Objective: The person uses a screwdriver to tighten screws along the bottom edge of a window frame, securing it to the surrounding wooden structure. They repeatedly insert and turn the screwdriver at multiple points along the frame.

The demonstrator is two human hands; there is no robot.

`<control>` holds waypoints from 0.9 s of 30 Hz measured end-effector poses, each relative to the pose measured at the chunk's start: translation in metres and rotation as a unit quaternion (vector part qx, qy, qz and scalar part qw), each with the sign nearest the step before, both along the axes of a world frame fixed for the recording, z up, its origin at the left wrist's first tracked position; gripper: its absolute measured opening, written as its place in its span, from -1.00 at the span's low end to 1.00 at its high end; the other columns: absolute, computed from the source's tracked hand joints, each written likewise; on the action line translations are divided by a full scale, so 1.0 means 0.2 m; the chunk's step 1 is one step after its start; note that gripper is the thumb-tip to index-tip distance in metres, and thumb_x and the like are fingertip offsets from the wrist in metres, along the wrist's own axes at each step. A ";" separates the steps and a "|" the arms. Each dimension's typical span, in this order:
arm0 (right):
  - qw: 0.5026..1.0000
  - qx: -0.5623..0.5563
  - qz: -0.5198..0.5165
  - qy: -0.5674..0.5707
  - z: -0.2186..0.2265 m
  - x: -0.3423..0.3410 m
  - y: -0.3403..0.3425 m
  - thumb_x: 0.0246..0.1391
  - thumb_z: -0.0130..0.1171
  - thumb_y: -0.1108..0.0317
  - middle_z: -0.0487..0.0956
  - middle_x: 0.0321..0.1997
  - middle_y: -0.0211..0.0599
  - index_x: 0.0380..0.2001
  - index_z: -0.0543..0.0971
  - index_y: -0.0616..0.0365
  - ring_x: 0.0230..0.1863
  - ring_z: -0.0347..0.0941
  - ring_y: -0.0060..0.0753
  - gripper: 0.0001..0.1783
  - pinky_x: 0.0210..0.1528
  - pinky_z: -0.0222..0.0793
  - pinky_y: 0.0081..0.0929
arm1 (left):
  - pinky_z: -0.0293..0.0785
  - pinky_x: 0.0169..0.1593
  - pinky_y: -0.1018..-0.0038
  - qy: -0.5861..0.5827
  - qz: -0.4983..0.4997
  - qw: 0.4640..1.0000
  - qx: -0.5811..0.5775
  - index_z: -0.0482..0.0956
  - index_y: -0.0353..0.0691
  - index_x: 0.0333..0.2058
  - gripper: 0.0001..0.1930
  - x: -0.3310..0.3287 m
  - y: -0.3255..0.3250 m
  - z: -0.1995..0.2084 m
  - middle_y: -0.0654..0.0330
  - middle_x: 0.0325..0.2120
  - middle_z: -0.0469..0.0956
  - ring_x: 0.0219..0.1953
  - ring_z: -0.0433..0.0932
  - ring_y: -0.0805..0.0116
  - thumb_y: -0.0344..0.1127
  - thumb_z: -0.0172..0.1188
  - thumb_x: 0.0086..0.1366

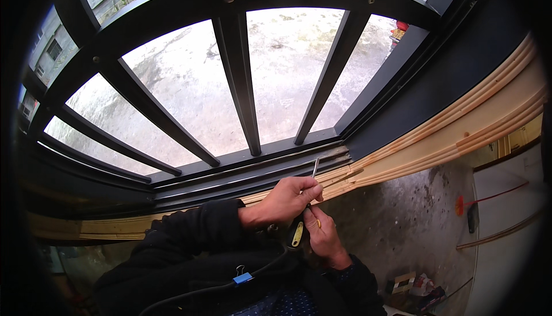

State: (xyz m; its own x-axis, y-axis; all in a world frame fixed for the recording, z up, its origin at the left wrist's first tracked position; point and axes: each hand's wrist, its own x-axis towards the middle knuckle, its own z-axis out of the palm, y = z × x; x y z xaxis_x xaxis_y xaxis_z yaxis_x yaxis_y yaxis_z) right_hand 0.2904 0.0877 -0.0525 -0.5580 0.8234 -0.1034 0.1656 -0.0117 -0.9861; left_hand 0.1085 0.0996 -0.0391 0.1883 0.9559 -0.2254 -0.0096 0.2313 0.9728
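Observation:
My left hand (290,200) is closed, thumb and fingers pinching a thin metal rod (316,167) whose bare end points up toward the window sill. Just below and to its right, my right hand (326,236) is curled with its fingertips together. A small yellow bit shows at those fingers, but what they hold is mostly hidden. Between the hands and my chest is a black and yellow handle-like piece (297,234); whether it joins the rod cannot be made out. A narrow dark strip (343,177) lies on the light wooden trim (397,163) beyond my hands.
A dark window frame with bars (236,80) and sill tracks (241,179) stands in front of me. A blue binder clip (242,278) hangs by a cable at my chest. At lower right, a box (404,282) and other items sit on the floor, near a red-headed stick (460,205).

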 end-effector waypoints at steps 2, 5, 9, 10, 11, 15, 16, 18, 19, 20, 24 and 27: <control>0.999 0.006 -0.030 -0.018 -0.01 0.00 -0.01 0.51 0.02 0.18 0.54 -0.45 -0.08 -0.09 0.54 0.32 -0.44 0.40 -0.38 -0.65 -0.33 0.37 -0.33 | 0.52 -0.05 0.54 0.018 0.019 1.000 -0.005 0.67 -0.32 -0.15 -0.70 -0.02 0.02 0.01 0.27 -0.31 0.67 -0.21 0.54 0.57 -0.20 0.09 0.61; 0.998 -0.026 -0.049 -0.043 -0.03 0.03 0.00 0.53 -0.02 0.17 0.61 -0.39 -0.23 -0.14 0.53 0.28 -0.37 0.49 -0.52 -0.65 -0.28 0.42 -0.44 | 0.53 0.03 0.50 0.028 0.047 0.998 0.014 0.67 -0.34 -0.15 -0.70 -0.11 0.05 0.03 0.24 -0.29 0.71 -0.17 0.58 0.55 -0.20 0.09 0.60; 0.995 -0.064 -0.072 0.019 0.00 0.07 0.01 0.42 0.04 0.25 0.64 -0.40 -0.29 -0.15 0.52 0.24 -0.38 0.50 -0.57 -0.76 -0.28 0.44 -0.47 | 0.55 0.09 0.42 -0.045 0.109 0.993 0.004 0.64 -0.33 -0.20 -0.70 -0.18 0.07 0.04 0.22 -0.34 0.71 -0.18 0.65 0.48 -0.23 0.06 0.62; 0.994 -0.058 -0.083 0.042 0.01 0.07 0.01 0.37 0.07 0.28 0.64 -0.42 -0.30 -0.15 0.52 0.24 -0.39 0.49 -0.56 -0.78 -0.29 0.43 -0.45 | 0.55 0.09 0.42 -0.056 0.118 0.991 0.016 0.63 -0.33 -0.22 -0.69 -0.17 0.07 0.04 0.22 -0.36 0.70 -0.19 0.65 0.48 -0.23 0.05 0.62; 0.994 -0.042 -0.084 0.051 0.02 0.07 0.01 0.27 0.12 0.31 0.65 -0.37 -0.30 -0.14 0.50 0.24 -0.38 0.46 -0.58 -0.78 -0.26 0.43 -0.50 | 0.54 0.07 0.43 -0.074 0.110 0.991 0.019 0.63 -0.33 -0.23 -0.69 -0.15 0.06 0.05 0.23 -0.38 0.68 -0.21 0.64 0.48 -0.23 0.04 0.62; 0.987 -0.035 -0.112 0.114 0.04 0.05 -0.01 0.16 0.22 0.40 0.61 -0.35 -0.31 -0.27 0.42 0.15 -0.36 0.42 -0.60 -0.83 -0.24 0.42 -0.52 | 0.48 -0.15 0.54 -0.078 0.023 0.997 -0.004 0.60 -0.34 -0.27 -0.68 -0.09 -0.01 0.05 0.28 -0.45 0.61 -0.34 0.56 0.54 -0.22 0.06 0.61; 0.982 -0.035 -0.140 0.123 0.04 0.05 -0.01 0.13 0.24 0.43 0.59 -0.36 -0.32 -0.30 0.40 0.13 -0.36 0.42 -0.61 -0.81 -0.23 0.42 -0.53 | 0.45 -0.19 0.56 -0.067 0.003 0.997 -0.032 0.60 -0.34 -0.27 -0.67 -0.09 -0.02 0.05 0.29 -0.47 0.60 -0.36 0.55 0.57 -0.21 0.06 0.61; 0.971 -0.033 -0.188 0.140 0.03 0.06 0.00 0.08 0.26 0.51 0.53 -0.39 -0.39 -0.38 0.30 0.06 -0.34 0.40 -0.64 -0.71 -0.20 0.41 -0.53 | 0.44 -0.24 0.55 -0.072 -0.035 0.996 -0.036 0.60 -0.32 -0.28 -0.67 -0.08 -0.06 0.05 0.31 -0.49 0.58 -0.39 0.53 0.58 -0.19 0.07 0.61; 0.966 -0.042 -0.184 0.178 0.03 0.06 0.00 0.10 0.26 0.49 0.55 -0.37 -0.37 -0.33 0.35 0.11 -0.33 0.42 -0.62 -0.76 -0.19 0.42 -0.53 | 0.44 -0.24 0.55 -0.083 -0.048 0.994 -0.045 0.60 -0.32 -0.29 -0.67 -0.08 -0.08 0.05 0.32 -0.49 0.57 -0.40 0.52 0.58 -0.18 0.07 0.61; 0.958 -0.044 -0.187 0.212 0.03 0.06 0.00 0.13 0.26 0.48 0.57 -0.35 -0.34 -0.28 0.40 0.16 -0.32 0.44 -0.61 -0.79 -0.17 0.43 -0.52 | 0.44 -0.24 0.56 -0.091 -0.060 0.993 -0.045 0.60 -0.31 -0.29 -0.67 -0.07 -0.10 0.05 0.32 -0.49 0.56 -0.40 0.51 0.58 -0.18 0.07 0.61; 0.954 -0.035 -0.233 0.186 0.03 0.02 -0.03 0.21 0.25 0.44 0.63 -0.29 -0.29 -0.17 0.53 0.28 -0.27 0.51 -0.56 -0.82 -0.14 0.46 -0.54 | 0.41 -0.24 0.58 -0.101 -0.123 0.986 -0.052 0.60 -0.28 -0.24 -0.66 -0.04 -0.14 0.05 0.34 -0.47 0.55 -0.37 0.49 0.59 -0.13 0.06 0.62; 0.959 -0.026 -0.242 0.144 0.06 0.01 -0.05 0.26 0.23 0.42 0.64 -0.33 -0.31 -0.25 0.59 0.30 -0.33 0.53 -0.56 -0.86 -0.22 0.48 -0.55 | 0.39 -0.25 0.58 -0.109 -0.151 0.981 -0.059 0.61 -0.26 -0.21 -0.63 -0.01 -0.16 0.04 0.35 -0.48 0.55 -0.37 0.47 0.59 -0.07 0.05 0.62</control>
State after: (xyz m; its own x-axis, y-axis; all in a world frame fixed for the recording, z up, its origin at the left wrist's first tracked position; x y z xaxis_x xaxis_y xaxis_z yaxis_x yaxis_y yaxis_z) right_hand 0.2933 0.0780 -0.0411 -0.1227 0.9911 -0.0512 -0.1507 -0.0696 -0.9861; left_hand 0.1059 0.0671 -0.0319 0.5144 0.8190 -0.2541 -0.1279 0.3663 0.9217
